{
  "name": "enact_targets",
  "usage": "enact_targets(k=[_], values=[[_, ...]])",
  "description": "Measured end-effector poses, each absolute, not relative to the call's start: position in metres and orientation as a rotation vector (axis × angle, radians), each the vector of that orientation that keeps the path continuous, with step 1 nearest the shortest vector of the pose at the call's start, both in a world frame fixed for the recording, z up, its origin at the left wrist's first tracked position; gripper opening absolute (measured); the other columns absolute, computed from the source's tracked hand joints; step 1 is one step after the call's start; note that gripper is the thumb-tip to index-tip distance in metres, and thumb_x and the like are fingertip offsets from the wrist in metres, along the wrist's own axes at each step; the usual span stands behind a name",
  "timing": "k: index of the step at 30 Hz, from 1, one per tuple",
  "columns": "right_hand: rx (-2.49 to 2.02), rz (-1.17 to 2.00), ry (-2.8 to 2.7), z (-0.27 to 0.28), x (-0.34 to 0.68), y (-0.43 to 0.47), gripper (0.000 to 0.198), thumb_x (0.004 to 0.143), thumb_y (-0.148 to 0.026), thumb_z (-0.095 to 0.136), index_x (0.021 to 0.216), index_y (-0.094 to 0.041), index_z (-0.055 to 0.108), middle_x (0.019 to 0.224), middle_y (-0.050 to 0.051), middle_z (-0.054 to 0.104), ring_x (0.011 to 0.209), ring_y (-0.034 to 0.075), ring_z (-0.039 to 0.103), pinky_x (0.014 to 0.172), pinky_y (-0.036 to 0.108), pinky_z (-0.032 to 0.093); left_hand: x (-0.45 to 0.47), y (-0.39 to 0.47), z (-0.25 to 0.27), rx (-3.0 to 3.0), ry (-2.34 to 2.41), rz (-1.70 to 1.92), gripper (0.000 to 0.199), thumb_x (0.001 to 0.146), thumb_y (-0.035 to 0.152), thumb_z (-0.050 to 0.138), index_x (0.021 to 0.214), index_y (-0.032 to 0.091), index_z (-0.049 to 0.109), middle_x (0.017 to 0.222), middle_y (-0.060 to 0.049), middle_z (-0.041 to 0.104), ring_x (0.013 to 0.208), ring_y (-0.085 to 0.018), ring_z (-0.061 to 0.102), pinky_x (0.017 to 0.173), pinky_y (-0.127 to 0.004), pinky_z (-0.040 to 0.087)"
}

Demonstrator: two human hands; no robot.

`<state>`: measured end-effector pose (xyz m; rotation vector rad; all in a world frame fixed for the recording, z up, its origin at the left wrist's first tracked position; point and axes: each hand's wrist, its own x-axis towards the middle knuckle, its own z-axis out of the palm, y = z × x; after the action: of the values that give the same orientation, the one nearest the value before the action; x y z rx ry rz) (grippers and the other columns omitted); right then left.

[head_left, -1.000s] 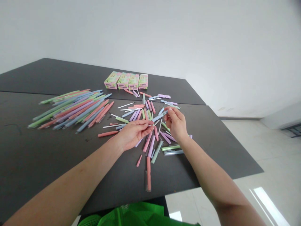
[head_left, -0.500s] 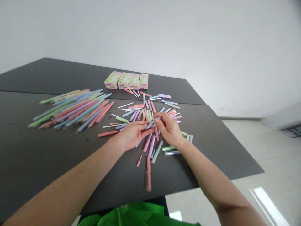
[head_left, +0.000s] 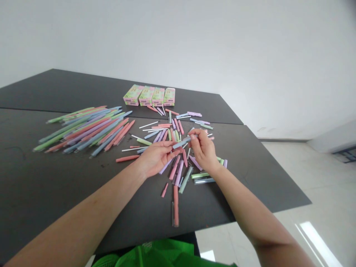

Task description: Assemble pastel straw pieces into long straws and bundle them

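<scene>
A blue pen barrel (head_left: 181, 143) spans the gap between my two hands above a scatter of pen parts. My left hand (head_left: 156, 157) pinches its lower left end between thumb and fingers. At its upper right end, my right hand (head_left: 204, 150) is closed with thumb and fingertips on the barrel; exactly what lies under those fingertips is hidden. Below and around the hands lie loose pen parts in pink, purple, green and blue, among them a purple barrel (head_left: 179, 173) and a green one (head_left: 185, 180). Thin white refills (head_left: 148, 125) lie beyond my left hand.
A heap of long coloured pens (head_left: 86, 129) lies on the dark table (head_left: 55, 193) at left. Several pink and green boxes (head_left: 146, 95) stand in a row at the back. Near the front edge lies a red barrel (head_left: 176, 205). A white wall (head_left: 178, 40) rises behind.
My right hand has shifted slightly right and up, away from my left hand, and more of the blue barrel shows between them. My left hand has hardly moved.
</scene>
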<state>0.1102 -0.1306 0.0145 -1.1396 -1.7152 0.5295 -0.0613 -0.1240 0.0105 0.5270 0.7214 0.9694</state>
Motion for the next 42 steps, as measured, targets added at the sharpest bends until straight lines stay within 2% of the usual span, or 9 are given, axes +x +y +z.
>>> enact_targets(k=[3,6,13,17,21,27,35,42], values=[[-1.083,0.851,-1.343,0.014,0.109,-0.123,0.021,0.092,-0.04,0.048,0.094,-0.021,0.053,0.061,-0.003,0.051,0.044,0.007,0.036,0.041,0.021,0.025,-0.063,-0.123,0.013,0.514,0.725,1.017,0.03,0.08,-0.011,0.044,0.081,0.0,0.072,0.092,-0.018,0.072,0.088,-0.019,0.072,0.09,-0.024,0.056],[-0.991,1.184,-1.059,0.017,0.109,-0.118,0.017,0.087,-0.037,0.055,0.087,-0.02,0.052,0.057,-0.006,0.048,0.035,0.003,0.022,0.035,0.019,0.011,-0.065,-0.123,0.015,0.513,0.695,1.06,0.029,0.08,-0.01,0.044,0.08,-0.001,0.071,0.092,-0.019,0.072,0.093,-0.021,0.071,0.095,-0.025,0.053],[-0.805,1.579,-0.812,0.023,0.112,-0.117,0.009,0.081,-0.026,0.055,0.085,-0.018,0.053,0.048,-0.009,0.043,0.034,0.003,0.011,0.033,0.017,0.004,-0.066,-0.125,0.017,0.586,0.627,1.049,0.028,0.081,-0.009,0.047,0.085,0.003,0.072,0.095,-0.015,0.074,0.095,-0.018,0.071,0.102,-0.026,0.048],[-0.801,1.636,-0.768,0.023,0.113,-0.116,0.006,0.08,-0.024,0.054,0.083,-0.018,0.053,0.048,-0.008,0.046,0.034,0.003,0.011,0.033,0.017,0.004,-0.069,-0.122,0.013,0.609,0.648,1.075,0.022,0.081,-0.005,0.053,0.082,0.007,0.072,0.088,-0.012,0.075,0.088,-0.016,0.072,0.095,-0.025,0.051],[-0.811,1.636,-0.802,0.021,0.112,-0.116,0.009,0.077,-0.023,0.058,0.08,-0.019,0.05,0.052,-0.008,0.051,0.034,0.002,0.012,0.033,0.018,0.004,-0.071,-0.121,0.009,0.613,0.706,1.089,0.014,0.078,0.002,0.064,0.083,0.012,0.072,0.082,-0.008,0.074,0.08,-0.018,0.072,0.078,-0.029,0.058],[-0.865,1.608,-0.884,0.02,0.109,-0.118,0.015,0.074,-0.022,0.062,0.077,-0.018,0.048,0.061,-0.005,0.059,0.033,0.001,0.017,0.032,0.017,0.005,-0.072,-0.117,0.008,0.719,0.714,1.272,0.019,0.068,0.02,0.08,0.085,0.015,0.074,0.083,-0.005,0.074,0.071,-0.013,0.068,0.061,-0.019,0.053],[-0.894,1.626,-0.965,0.018,0.105,-0.121,0.017,0.071,-0.022,0.064,0.083,-0.017,0.054,0.063,-0.004,0.061,0.034,0.0,0.017,0.034,0.016,0.005,-0.072,-0.113,0.009,0.791,0.729,1.476,0.021,0.063,0.022,0.083,0.082,0.017,0.075,0.086,-0.004,0.075,0.067,-0.009,0.062,0.055,-0.017,0.045],[-0.859,1.68,-1.002,0.011,0.105,-0.121,0.014,0.073,-0.02,0.064,0.083,-0.016,0.055,0.064,-0.002,0.064,0.034,0.0,0.02,0.034,0.016,0.007,-0.072,-0.113,0.01,0.809,0.694,1.522,0.017,0.065,0.02,0.081,0.08,0.018,0.076,0.086,-0.003,0.075,0.066,-0.007,0.061,0.062,-0.018,0.049]])
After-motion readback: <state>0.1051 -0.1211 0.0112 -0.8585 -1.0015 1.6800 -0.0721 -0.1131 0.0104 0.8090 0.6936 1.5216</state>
